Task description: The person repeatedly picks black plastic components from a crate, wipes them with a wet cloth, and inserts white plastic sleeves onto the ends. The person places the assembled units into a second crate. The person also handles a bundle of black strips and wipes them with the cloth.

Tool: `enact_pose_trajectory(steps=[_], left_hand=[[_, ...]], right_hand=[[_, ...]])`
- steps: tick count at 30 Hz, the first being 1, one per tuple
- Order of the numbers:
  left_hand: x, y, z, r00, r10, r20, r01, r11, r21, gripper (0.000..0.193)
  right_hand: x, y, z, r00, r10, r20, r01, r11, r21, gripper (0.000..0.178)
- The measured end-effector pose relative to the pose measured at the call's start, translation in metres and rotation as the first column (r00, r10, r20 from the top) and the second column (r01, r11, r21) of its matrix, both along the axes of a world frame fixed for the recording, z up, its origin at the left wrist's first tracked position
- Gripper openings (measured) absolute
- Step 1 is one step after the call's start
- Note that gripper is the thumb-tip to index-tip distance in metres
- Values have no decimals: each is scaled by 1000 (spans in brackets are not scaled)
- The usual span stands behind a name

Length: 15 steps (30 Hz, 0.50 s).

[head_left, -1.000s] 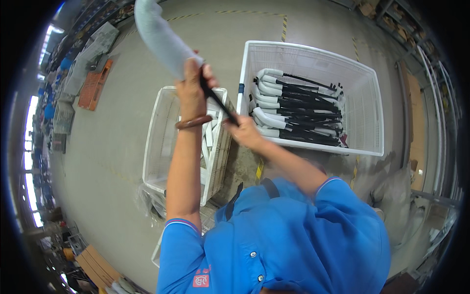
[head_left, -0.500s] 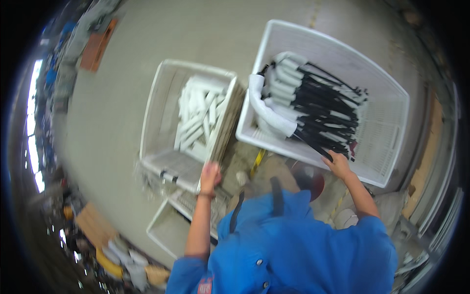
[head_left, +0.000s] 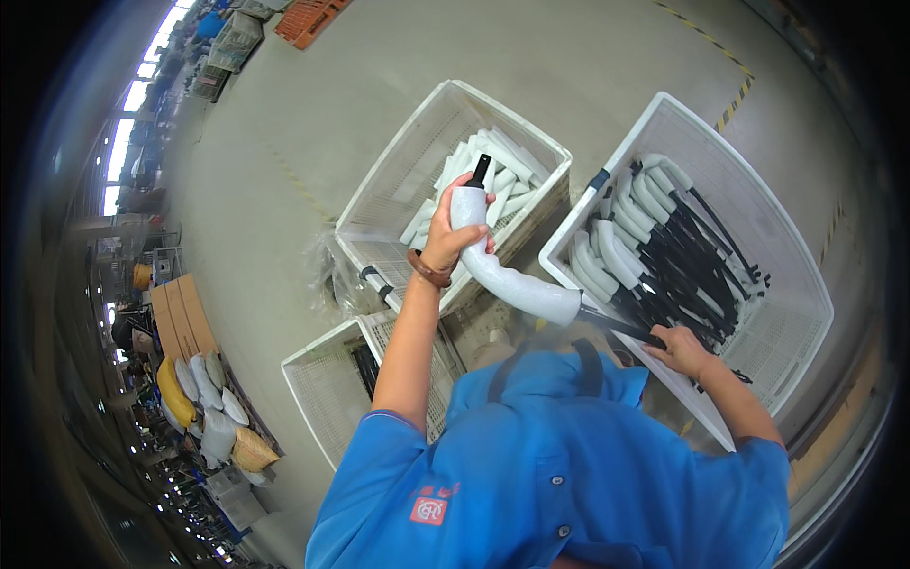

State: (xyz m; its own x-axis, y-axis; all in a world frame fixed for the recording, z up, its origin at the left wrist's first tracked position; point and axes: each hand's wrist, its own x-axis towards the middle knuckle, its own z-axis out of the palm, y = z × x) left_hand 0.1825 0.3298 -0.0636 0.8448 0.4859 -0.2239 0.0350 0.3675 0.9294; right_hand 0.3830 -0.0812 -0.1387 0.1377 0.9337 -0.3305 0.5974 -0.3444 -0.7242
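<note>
A bent black tube in a white foam sleeve (head_left: pixel 521 287) is held across the front of me by both hands. My left hand (head_left: pixel 453 229) wraps round the sleeve near its upper end, where a short black end with a hole sticks out. My right hand (head_left: pixel 684 353) grips the bare black part at the other end, over the near edge of the right crate (head_left: pixel 787 284). In that crate lie several similar black tubes with white sleeves (head_left: pixel 654 213). Behind my left hand, the middle crate (head_left: pixel 389 194) holds loose white foam sleeves (head_left: pixel 517 166).
A third white crate (head_left: pixel 318 375) at lower left has dark pieces in it. Clear plastic film (head_left: pixel 332 280) lies beside the middle crate. Cardboard (head_left: pixel 180 318) and filled sacks (head_left: pixel 213 389) stand at the far left. An orange crate (head_left: pixel 308 21) is at the back.
My left hand has moved up and right from the middle crate's edge and closed on the sleeve. The sleeved tube has shifted left, away from the right crate, with my right hand still gripping it.
</note>
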Motion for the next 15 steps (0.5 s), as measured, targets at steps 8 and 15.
enact_pose_trajectory(steps=[8, 15], left_hand=[[1, 5, 15, 964, 264, 36, -266, 959, 93, 44], [-2, 29, 13, 969, 243, 50, -245, 969, 44, 48]], right_hand=[[10, 16, 9, 993, 26, 119, -37, 995, 91, 26], [1, 16, 8, 999, -31, 20, 29, 994, 106, 22]])
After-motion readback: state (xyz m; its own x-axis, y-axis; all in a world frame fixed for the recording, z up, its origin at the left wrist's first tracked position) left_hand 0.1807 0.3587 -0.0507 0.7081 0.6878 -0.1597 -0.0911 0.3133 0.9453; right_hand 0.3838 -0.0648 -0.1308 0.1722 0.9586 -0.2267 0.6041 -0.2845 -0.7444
